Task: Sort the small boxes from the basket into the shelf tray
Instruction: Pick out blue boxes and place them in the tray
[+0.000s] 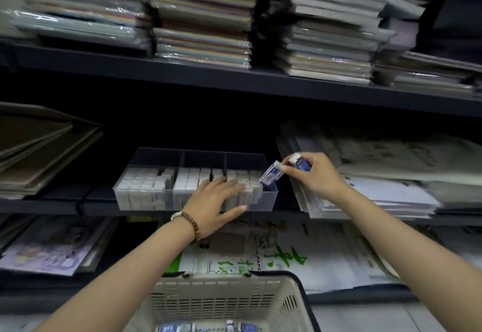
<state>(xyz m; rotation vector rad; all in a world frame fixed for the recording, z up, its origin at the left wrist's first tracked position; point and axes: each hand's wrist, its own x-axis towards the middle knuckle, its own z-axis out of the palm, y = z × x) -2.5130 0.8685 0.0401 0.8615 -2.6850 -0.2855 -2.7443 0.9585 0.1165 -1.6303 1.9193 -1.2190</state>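
Item under handling: a small box point(271, 175), blue and white, right of centre in the frame. It is tilted with its lower end over the right-hand compartment of the shelf tray point(271, 198) and is not yet seated. A second box point(300, 162) of the same kind sits higher in the same grip.

Handling assessment: judged to be light, rigid printed card with smooth faces, likely to slip if pinched loosely and to dent if squeezed at the corners. Best held across the two long side faces near one end, which leaves the leading end free to drop into the row.

Hands: the right hand point(317, 175) has its fingers curled narrowly, pinching the small box at its upper end with the second box tucked behind the fingertips. The left hand point(216, 201) is spread wide, with straight fingers lying on the tops of the packed boxes in the middle and right compartments and the thumb at the tray's front wall. It grips nothing.

Surroundings: the tray is clear plastic with three compartments and stands at the front edge of a dark shelf point(52, 205), centre of frame. The basket point(227, 283), bottom centre, holds further boxes point(180, 328). Wrapped paper stacks point(203, 31) fill the upper frame.
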